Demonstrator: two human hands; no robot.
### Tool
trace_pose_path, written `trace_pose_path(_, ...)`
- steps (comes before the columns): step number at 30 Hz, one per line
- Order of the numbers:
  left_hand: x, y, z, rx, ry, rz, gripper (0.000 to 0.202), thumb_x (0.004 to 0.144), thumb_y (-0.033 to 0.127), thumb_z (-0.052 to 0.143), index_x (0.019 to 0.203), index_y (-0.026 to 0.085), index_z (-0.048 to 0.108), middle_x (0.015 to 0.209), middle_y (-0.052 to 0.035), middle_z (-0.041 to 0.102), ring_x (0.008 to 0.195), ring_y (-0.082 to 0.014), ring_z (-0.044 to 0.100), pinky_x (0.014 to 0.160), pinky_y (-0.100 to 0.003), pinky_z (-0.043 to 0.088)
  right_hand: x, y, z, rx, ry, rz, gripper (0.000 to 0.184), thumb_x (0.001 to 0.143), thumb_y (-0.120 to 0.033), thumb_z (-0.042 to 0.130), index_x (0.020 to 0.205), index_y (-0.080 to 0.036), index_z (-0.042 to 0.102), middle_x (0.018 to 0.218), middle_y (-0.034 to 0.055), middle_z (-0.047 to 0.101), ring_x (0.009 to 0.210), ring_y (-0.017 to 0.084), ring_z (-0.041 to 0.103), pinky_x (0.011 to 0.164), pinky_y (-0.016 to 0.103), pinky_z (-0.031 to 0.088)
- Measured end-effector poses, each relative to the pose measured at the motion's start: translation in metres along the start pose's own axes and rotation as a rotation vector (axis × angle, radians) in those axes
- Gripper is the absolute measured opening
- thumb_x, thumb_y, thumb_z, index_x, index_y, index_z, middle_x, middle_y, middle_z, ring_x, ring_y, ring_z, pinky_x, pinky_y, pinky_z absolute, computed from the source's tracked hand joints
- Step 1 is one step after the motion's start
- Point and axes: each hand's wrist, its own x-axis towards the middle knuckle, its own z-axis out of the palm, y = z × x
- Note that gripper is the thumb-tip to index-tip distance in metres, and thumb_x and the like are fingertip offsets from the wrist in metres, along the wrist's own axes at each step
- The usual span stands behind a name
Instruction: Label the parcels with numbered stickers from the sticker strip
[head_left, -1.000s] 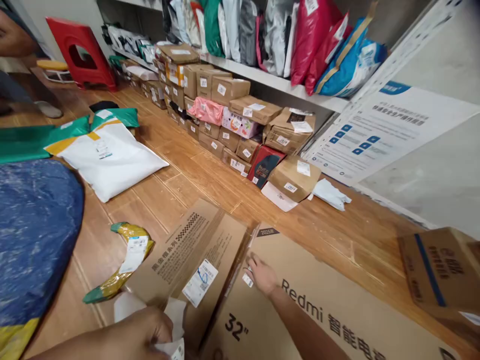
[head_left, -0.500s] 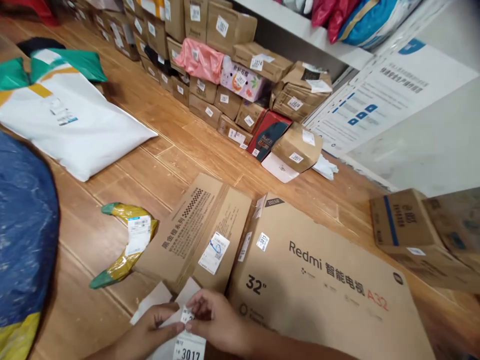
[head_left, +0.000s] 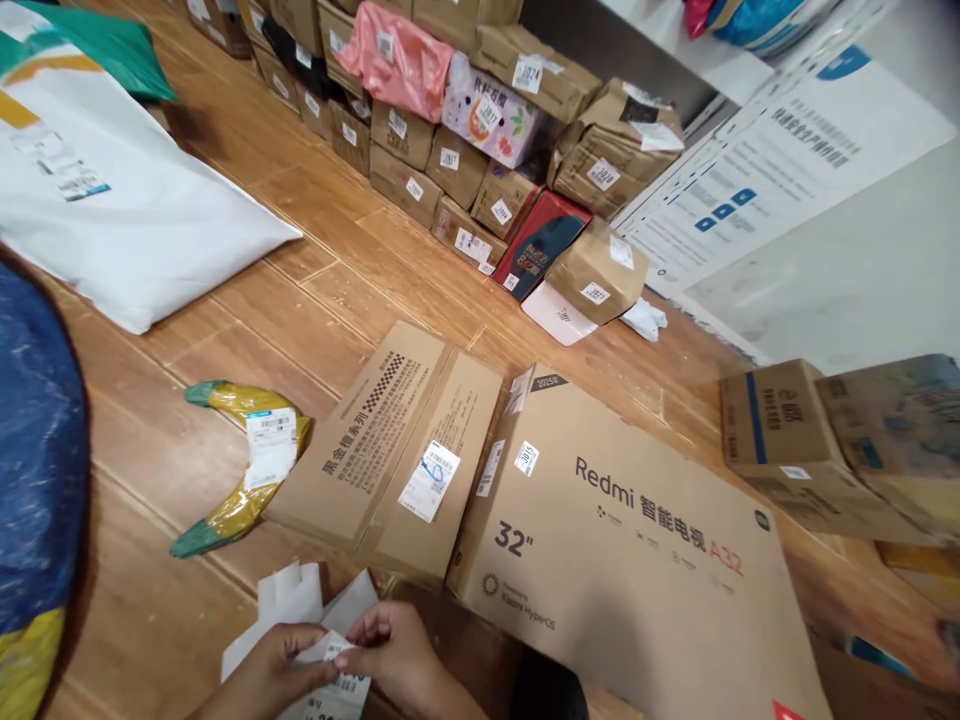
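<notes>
At the bottom of the head view, my left hand (head_left: 274, 665) pinches a strip of printed number labels (head_left: 346, 690) from its left side. My right hand (head_left: 401, 660) grips the same strip from the right, its thumb and fingertips pressed together at one label. White backing paper (head_left: 289, 597) fans out behind the fingers. Just beyond my hands lies a flat brown carton (head_left: 405, 440) bearing a white shipping label. To its right is a large Redmi television box (head_left: 637, 540) with a small number sticker. A curved yellow and green parcel (head_left: 247, 465) rests left of the carton.
A big white bag (head_left: 165, 230) and a blue and yellow sack (head_left: 37, 450) occupy the left floor. Stacked labelled boxes (head_left: 450, 158) line the back beneath a shelf. More cartons (head_left: 772, 425) stand at right by the wall poster (head_left: 757, 170).
My hands appear lower and further left, still on the label strip, and more backing paper shows. The camera view has shifted, so the surrounding parcels sit slightly higher in the picture.
</notes>
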Motion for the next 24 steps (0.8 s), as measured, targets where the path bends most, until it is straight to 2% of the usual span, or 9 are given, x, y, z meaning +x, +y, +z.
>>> trace_pose_path(3,0.004,0.005,0.006,0.049,0.066,0.003,0.056,0.065,0.072,0.059,0.072,0.016,0.063,0.071,-0.0041,0.063,0.074,-0.0221,0.056,0.068,-0.028,0.042,0.004,0.013,-0.004,0.026,0.081,-0.041,0.028,0.042,-0.027,0.083,0.056,-0.017,0.061,0.055,-0.0031,0.059,0.054,0.011,0.049,0.056,0.025,0.036)
trace_pose_path(6,0.008,-0.002,0.012,0.069,0.174,-0.036,0.061,0.066,0.080,0.045,0.065,0.019,0.051,0.062,-0.0004,0.051,0.066,-0.0187,0.048,0.062,-0.028,0.038,0.010,0.027,-0.006,-0.039,0.156,-0.149,0.012,0.052,-0.021,0.073,0.055,-0.017,0.062,0.054,-0.0019,0.060,0.053,0.013,0.051,0.056,0.026,0.038)
trace_pose_path(8,0.009,-0.011,0.012,0.152,0.230,-0.101,0.062,0.064,0.084,0.037,0.057,0.022,0.040,0.056,0.0027,0.038,0.059,-0.0161,0.040,0.058,-0.028,0.032,0.017,0.033,-0.007,-0.113,0.270,-0.246,0.006,0.058,-0.020,0.069,0.057,-0.017,0.064,0.057,0.0001,0.064,0.057,0.015,0.055,0.059,0.027,0.041)
trace_pose_path(10,0.006,-0.021,0.007,0.338,0.196,-0.163,0.060,0.061,0.082,0.038,0.052,0.023,0.033,0.053,0.0045,0.029,0.056,-0.0144,0.034,0.056,-0.028,0.025,0.026,0.034,-0.009,-0.196,0.413,-0.332,0.007,0.066,-0.024,0.064,0.062,-0.018,0.066,0.063,0.0025,0.068,0.062,0.018,0.060,0.062,0.028,0.044)
trace_pose_path(13,-0.002,-0.027,-0.008,0.575,0.083,-0.229,0.053,0.063,0.073,0.044,0.051,0.022,0.036,0.054,0.0041,0.032,0.056,-0.0147,0.036,0.056,-0.029,0.021,0.038,0.034,-0.011,-0.328,0.484,-0.457,0.016,0.077,-0.028,0.057,0.070,-0.020,0.068,0.071,0.0041,0.071,0.068,0.020,0.064,0.065,0.028,0.046)
trace_pose_path(16,-0.005,-0.019,-0.021,0.605,0.128,-0.208,0.049,0.066,0.069,0.046,0.053,0.021,0.047,0.056,0.0015,0.044,0.061,-0.0187,0.047,0.059,-0.030,0.026,0.045,0.037,-0.009,-0.459,0.498,-0.579,0.017,0.079,-0.026,0.055,0.071,-0.021,0.070,0.073,0.0036,0.072,0.068,0.019,0.064,0.066,0.027,0.046)
trace_pose_path(18,0.002,-0.009,-0.025,0.365,0.215,-0.155,0.045,0.060,0.065,0.059,0.057,0.020,0.058,0.059,-0.0011,0.056,0.069,-0.0230,0.054,0.067,-0.031,0.033,0.049,0.041,-0.004,-0.484,0.549,-0.619,0.020,0.081,-0.029,0.054,0.072,-0.022,0.071,0.073,0.0034,0.072,0.068,0.018,0.065,0.066,0.026,0.045)
trace_pose_path(21,0.023,0.008,-0.028,-0.184,0.333,-0.127,0.047,0.049,0.057,0.075,0.074,0.018,0.069,0.072,-0.0038,0.070,0.081,-0.0263,0.061,0.080,-0.032,0.042,0.055,0.048,0.004,-0.424,0.647,-0.623,0.027,0.083,-0.039,0.053,0.072,-0.021,0.070,0.072,0.0039,0.072,0.067,0.018,0.065,0.066,0.027,0.046)
trace_pose_path(24,0.043,0.024,-0.031,-0.440,0.355,-0.168,0.049,0.059,0.057,0.072,0.086,0.016,0.066,0.072,-0.0046,0.072,0.074,-0.0243,0.065,0.074,-0.033,0.049,0.059,0.051,0.013,-0.370,0.747,-0.589,0.033,0.083,-0.047,0.054,0.070,-0.021,0.069,0.069,0.0044,0.071,0.065,0.019,0.064,0.066,0.028,0.046)
